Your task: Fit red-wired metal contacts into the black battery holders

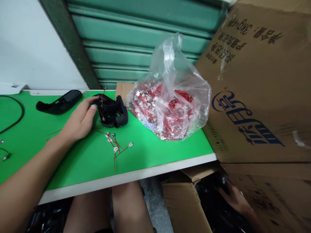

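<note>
On the green tabletop, the thumb and fingers of my left hand (84, 118) are closed on the left edge of a black plastic housing (112, 120). Thin red wires with small metal pieces stick up inside this housing. Low on the right, my right hand (232, 194) reaches into an open cardboard box (186, 205). Its fingers look closed around a dark, shiny black plastic part (222, 181), though blur hides the details. Just in front of the housing lie several loose red wires (116, 148) with small metal tabs.
A clear plastic bag (170, 103) full of red-wired metal pieces stands right of the housing. Behind my left hand lies another black plastic shell (59, 103). A black cable (20, 113) curves at far left. A large cardboard carton (262, 81) borders the right; a green shutter (145, 29) rises behind.
</note>
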Motion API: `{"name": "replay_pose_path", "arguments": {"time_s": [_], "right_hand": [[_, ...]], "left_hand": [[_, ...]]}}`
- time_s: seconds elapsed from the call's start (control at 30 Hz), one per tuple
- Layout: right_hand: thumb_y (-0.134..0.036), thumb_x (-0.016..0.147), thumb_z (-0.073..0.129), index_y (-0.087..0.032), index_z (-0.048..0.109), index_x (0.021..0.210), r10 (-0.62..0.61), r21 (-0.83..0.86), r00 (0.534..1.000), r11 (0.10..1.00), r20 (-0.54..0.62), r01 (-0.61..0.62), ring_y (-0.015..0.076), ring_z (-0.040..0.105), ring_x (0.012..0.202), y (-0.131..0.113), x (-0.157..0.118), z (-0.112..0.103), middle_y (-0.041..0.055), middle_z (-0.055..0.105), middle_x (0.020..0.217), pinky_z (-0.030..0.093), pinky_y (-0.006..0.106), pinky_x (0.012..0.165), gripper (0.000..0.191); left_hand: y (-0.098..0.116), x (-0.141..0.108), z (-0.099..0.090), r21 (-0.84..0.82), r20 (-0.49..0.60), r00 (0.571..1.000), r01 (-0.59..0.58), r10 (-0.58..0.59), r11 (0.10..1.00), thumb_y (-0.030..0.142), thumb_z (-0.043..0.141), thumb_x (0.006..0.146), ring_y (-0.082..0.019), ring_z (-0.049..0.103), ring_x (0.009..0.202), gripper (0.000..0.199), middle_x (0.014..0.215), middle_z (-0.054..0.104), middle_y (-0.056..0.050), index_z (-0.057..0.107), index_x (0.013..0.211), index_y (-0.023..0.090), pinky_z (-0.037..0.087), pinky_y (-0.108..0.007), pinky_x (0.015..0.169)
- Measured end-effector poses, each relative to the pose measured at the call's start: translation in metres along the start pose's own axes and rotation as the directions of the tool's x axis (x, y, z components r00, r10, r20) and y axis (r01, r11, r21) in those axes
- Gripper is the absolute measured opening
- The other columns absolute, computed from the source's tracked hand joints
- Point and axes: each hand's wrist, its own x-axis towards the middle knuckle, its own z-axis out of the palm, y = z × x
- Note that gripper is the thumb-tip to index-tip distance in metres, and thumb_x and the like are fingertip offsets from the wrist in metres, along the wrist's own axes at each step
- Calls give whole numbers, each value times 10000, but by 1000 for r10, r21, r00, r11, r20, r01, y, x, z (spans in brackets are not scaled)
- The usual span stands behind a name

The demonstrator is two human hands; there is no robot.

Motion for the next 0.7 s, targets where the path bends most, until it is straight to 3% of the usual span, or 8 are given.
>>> {"name": "replay_pose_path", "arguments": {"time_s": [0.17, 0.33, 0.47, 0.57, 0.7], "right_hand": [[-409, 697, 645, -255, 693, 795, 94, 81, 991, 992, 96, -102, 360, 758, 939, -15, -5, -4, 87, 750, 778, 617, 420, 825, 189], [-343, 630, 668, -247, 681, 763, 71, 87, 992, 993, 100, -80, 382, 736, 1064, -26, -7, -2, 105, 776, 946, 589, 455, 955, 164], [-364, 636, 684, -216, 697, 936, 117, 86, 989, 988, 87, -124, 399, 724, 1111, -34, -5, -4, 148, 770, 1109, 576, 464, 980, 335], [-326, 553, 769, -210, 682, 1077, 185, 94, 979, 977, 88, -193, 419, 690, 1200, -48, 1, -8, 147, 761, 1182, 563, 452, 1002, 543], [-259, 433, 841, -197, 666, 1053, 264, 107, 961, 956, 83, -272, 464, 682, 1193, -64, 12, -11, 159, 768, 1118, 571, 469, 969, 647]], "left_hand": [[-1, 0, 1, -4, -3, 1000, 10, -10, 1000, 575, 316, 972, -340, 556, 1431, 752, 1531, 565, -205, 469, 1523, 87, 396, -589, 1263], [0, 0, 0, -8, -2, 1000, 10, -10, 1000, 522, 320, 976, -340, 553, 1433, 717, 1523, 570, -204, 465, 1525, 85, 396, -589, 1263], [1, 0, 0, -10, 0, 1000, 8, -8, 1000, 505, 327, 980, -345, 557, 1429, 695, 1518, 571, -199, 470, 1521, 92, 396, -599, 1261], [1, 0, 0, -4, 6, 1000, 6, -6, 1000, 509, 321, 982, -347, 554, 1433, 698, 1517, 570, -197, 470, 1518, 89, 399, -599, 1262], [0, 1, 0, 3, 1, 1000, 8, -8, 1000, 544, 312, 981, -346, 557, 1434, 710, 1510, 577, -185, 468, 1518, 105, 406, -607, 1264]]}}
